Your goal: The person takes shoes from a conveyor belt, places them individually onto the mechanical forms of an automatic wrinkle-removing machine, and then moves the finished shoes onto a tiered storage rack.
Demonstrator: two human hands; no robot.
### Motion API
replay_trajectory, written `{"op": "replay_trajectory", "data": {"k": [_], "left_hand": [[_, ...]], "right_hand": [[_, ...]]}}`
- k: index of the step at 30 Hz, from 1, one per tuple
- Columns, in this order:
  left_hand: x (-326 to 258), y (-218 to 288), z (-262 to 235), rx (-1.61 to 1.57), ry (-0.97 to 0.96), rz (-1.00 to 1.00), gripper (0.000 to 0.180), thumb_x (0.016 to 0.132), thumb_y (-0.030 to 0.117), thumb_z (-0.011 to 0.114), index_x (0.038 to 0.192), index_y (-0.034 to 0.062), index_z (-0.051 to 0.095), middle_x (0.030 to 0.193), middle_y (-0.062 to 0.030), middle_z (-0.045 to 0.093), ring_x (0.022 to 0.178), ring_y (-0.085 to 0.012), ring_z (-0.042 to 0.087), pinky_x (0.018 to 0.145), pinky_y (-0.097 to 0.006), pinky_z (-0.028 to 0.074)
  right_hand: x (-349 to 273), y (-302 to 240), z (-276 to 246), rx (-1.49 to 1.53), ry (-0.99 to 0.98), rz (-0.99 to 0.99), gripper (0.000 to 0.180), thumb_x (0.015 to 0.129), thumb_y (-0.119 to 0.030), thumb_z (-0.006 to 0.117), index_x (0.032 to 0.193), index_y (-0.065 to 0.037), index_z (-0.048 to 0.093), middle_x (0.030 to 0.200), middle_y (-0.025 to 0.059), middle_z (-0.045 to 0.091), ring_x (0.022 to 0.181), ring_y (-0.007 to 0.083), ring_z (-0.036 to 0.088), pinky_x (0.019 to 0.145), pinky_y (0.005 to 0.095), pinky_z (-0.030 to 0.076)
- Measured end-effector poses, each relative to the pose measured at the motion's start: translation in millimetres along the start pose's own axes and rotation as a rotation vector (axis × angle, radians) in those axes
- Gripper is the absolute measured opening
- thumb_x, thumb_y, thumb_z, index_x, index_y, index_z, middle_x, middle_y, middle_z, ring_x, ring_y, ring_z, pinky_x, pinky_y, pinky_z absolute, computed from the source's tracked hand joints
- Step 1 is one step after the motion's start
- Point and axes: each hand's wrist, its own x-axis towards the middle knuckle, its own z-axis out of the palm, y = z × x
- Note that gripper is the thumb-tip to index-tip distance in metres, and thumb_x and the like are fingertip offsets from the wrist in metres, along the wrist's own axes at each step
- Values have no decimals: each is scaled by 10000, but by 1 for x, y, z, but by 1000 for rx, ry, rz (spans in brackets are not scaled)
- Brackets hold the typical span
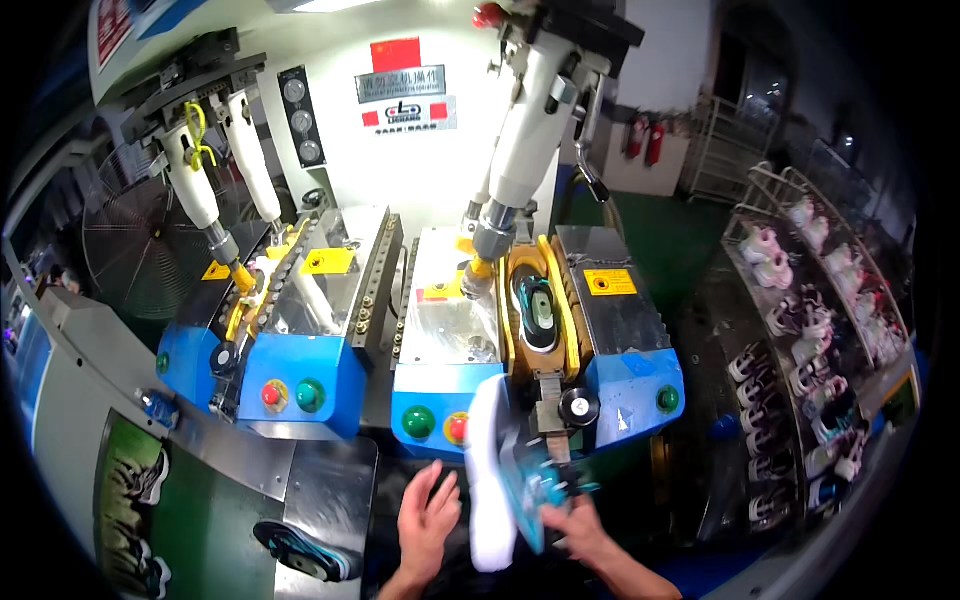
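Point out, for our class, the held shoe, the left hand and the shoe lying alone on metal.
Held shoe (pixel 491 482): head view, on its blurred white sole.
Left hand (pixel 423 521): head view, on the middle of the hand.
Lone lying shoe (pixel 302 550): head view, about its middle.

A round fan (pixel 156 233) stands at your ten o'clock; red extinguishers (pixel 654 146) and a white shelf (pixel 714 152) at your one; a shoe rack (pixel 806 268) at your two.
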Motion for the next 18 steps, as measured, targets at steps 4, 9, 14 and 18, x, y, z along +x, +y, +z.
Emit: {"op": "replay_trajectory", "data": {"k": [4,9,14,18], "left_hand": [[137,-28,90,516,-238,-27,867,793,-2,677,1422,-1,81,1472,-209,217,1381,-302,214,1105,-391,246],[354,-124,119,1112,19,26,983,661,267,758,1373,-69,169,1223,-314,472,1145,-399,493,994,-411,389],[374,-162,156,1041,-53,-216,781,641,151,698,1255,-42,254,1202,-270,450,1122,-388,479,974,-426,398],[395,-101,184,1055,-61,-420,759,685,115,688,1287,-33,250,1196,-239,481,1117,-338,508,918,-446,433]], "right_hand": [[-8,-55,-88,131,282,-192,717,759,-113,650,1379,-24,299,1291,125,449,1142,241,489,977,391,395],[-16,-64,-100,230,242,-290,667,707,-89,679,1301,-23,382,1131,88,524,946,207,544,834,336,445],[-14,-33,-130,157,358,49,538,698,-6,661,1203,-29,479,947,22,543,790,109,529,593,241,455],[-8,-58,-125,63,414,-254,434,733,-38,652,1143,-9,515,900,26,575,732,114,544,604,242,457]]}}
